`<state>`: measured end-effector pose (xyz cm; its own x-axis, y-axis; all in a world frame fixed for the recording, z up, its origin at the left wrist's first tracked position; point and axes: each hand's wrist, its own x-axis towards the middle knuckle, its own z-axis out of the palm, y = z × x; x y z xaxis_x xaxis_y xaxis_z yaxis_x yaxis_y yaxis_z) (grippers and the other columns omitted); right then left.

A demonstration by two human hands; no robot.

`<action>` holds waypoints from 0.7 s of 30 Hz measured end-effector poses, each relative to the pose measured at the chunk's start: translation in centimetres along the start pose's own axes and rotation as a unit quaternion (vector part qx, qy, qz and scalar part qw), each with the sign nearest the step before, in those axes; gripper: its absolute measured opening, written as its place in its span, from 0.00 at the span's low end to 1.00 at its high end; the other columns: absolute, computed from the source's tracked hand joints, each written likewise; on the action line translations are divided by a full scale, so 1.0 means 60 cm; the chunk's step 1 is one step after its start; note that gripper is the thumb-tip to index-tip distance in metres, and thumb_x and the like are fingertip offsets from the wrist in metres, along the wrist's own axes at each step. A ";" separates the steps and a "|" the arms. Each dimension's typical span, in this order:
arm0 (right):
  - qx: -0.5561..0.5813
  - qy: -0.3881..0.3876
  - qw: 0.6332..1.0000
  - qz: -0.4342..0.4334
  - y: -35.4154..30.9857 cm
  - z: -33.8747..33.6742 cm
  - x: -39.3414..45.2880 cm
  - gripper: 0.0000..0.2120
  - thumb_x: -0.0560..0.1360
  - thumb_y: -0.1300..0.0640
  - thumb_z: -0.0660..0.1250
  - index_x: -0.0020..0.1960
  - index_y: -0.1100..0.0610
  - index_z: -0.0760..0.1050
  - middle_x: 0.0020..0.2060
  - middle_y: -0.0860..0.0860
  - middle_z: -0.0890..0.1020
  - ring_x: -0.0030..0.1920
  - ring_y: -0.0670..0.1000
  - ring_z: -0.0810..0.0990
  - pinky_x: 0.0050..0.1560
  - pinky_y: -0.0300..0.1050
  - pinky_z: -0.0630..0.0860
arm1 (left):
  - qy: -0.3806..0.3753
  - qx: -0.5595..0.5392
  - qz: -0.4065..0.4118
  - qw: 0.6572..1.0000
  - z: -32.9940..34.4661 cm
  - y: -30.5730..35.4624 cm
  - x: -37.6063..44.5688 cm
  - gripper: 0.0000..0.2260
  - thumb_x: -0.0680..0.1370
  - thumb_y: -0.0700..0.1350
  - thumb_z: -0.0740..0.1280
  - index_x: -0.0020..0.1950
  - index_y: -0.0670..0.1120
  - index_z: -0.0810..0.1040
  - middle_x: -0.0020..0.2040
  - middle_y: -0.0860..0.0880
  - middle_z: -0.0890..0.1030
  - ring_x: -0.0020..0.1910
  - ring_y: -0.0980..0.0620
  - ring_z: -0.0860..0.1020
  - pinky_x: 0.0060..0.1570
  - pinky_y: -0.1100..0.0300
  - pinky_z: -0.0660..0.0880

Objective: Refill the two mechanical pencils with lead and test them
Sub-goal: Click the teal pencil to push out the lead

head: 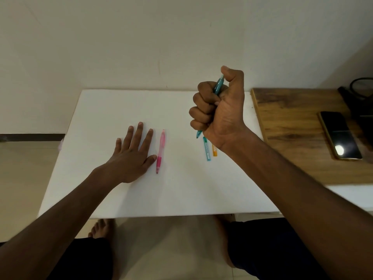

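Note:
My right hand point(219, 110) is raised above the white board point(181, 188) and grips a teal mechanical pencil point(219, 85) in a fist, tip pointing down, thumb at its top end. A pink mechanical pencil point(160, 151) lies on the board just right of my left hand point(132, 156), which rests flat with fingers spread, thumb close to the pencil's grip. Two slim lead cases lie under my right wrist: a teal lead case point(206, 148) and an orange lead case point(214, 151), partly hidden by the wrist.
A wooden table top point(292, 128) adjoins the board on the right, with a dark phone point(340, 135) lying on it and black cables at the far right. A plain wall stands behind. My legs and feet show below the board's front edge.

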<state>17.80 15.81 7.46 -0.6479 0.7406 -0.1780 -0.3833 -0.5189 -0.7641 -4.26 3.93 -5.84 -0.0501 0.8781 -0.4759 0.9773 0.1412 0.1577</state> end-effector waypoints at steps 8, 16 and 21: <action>-0.009 0.005 1.000 0.011 0.007 -0.002 0.002 0.30 0.83 0.35 0.48 0.29 0.52 0.52 0.23 0.48 0.53 0.23 0.47 0.50 0.28 0.38 0.49 | 0.002 -0.006 0.001 1.000 0.001 -0.001 0.000 0.37 0.86 0.63 0.49 0.84 0.53 0.28 0.82 0.48 0.23 0.83 0.41 0.28 0.81 0.36 0.42; -0.015 0.010 0.999 0.031 0.005 -0.008 0.006 0.30 0.83 0.35 0.50 0.29 0.51 0.51 0.24 0.48 0.52 0.24 0.48 0.49 0.29 0.39 0.49 | -0.002 -0.011 -0.002 1.000 -0.004 0.004 -0.003 0.36 0.86 0.62 0.49 0.84 0.52 0.28 0.82 0.48 0.23 0.83 0.41 0.28 0.82 0.36 0.42; -0.026 0.017 0.999 0.021 0.008 -0.006 0.008 0.26 0.83 0.42 0.48 0.29 0.51 0.52 0.23 0.47 0.53 0.23 0.47 0.50 0.29 0.36 0.52 | -0.003 -0.005 -0.003 1.000 -0.004 0.003 -0.003 0.36 0.86 0.63 0.48 0.84 0.52 0.28 0.82 0.48 0.23 0.83 0.41 0.29 0.82 0.36 0.42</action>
<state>17.54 16.11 6.78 -0.6399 0.7333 -0.2299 -0.3211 -0.5269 -0.7869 -4.10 3.92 -5.54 -0.0541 0.8745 -0.4820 0.9748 0.1509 0.1644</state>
